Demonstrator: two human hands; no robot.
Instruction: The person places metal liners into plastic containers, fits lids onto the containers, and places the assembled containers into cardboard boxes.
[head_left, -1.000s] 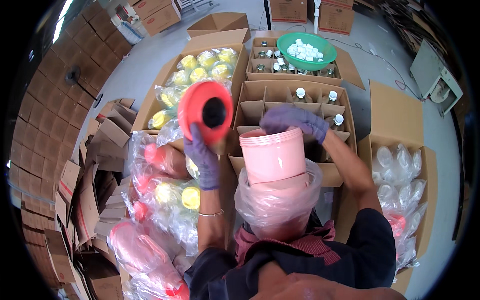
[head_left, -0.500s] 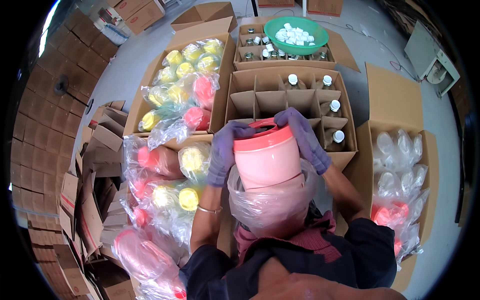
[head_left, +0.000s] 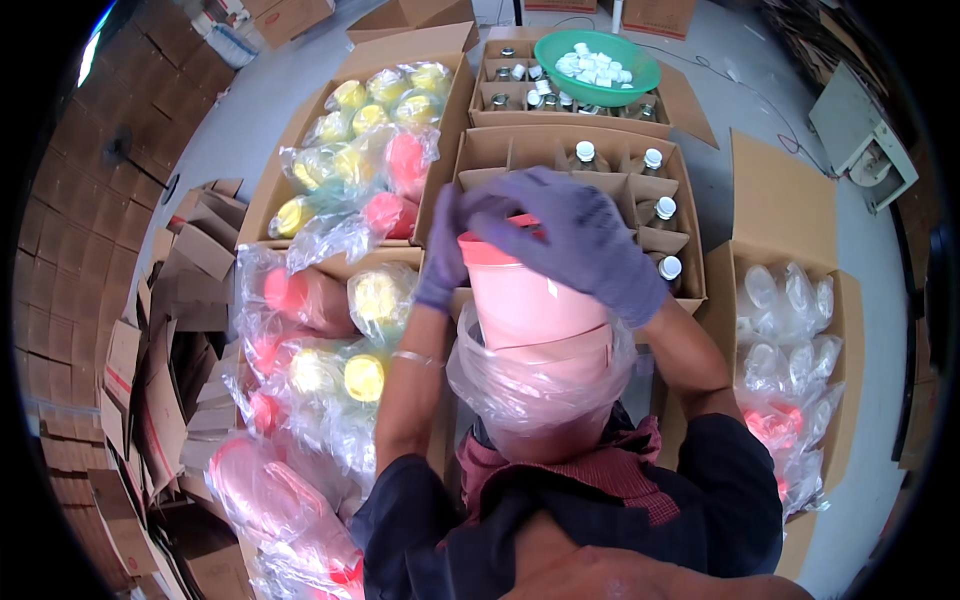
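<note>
A pink plastic container [head_left: 535, 300] with a red rim stands upright in front of my body. Its lower part sits inside a clear plastic bag [head_left: 490, 375], crumpled down around it. Both hands wear purple gloves. My left hand [head_left: 443, 255] is against the left side of the rim, its fingers hidden behind the other hand. Across the container's top reaches my right hand [head_left: 565, 235], slightly blurred, with fingers bent toward the left hand; what they pinch, if anything, is hidden. A bit of the red top shows beneath the right hand.
Ahead, a divided carton [head_left: 490, 150] holds white-capped bottles. Behind it, a green bowl [head_left: 640, 80] of white caps rests on another bottle carton. Bagged yellow- and red-topped containers [head_left: 350, 165] fill cartons at left; another carton [head_left: 850, 330] with bagged items stands right. Flattened cardboard [head_left: 165, 390] lies far left.
My right hand has moved left from the rim's right side and now covers the top, close to my left hand. The left hand has shifted slightly down; the container remains upright in the bag.
</note>
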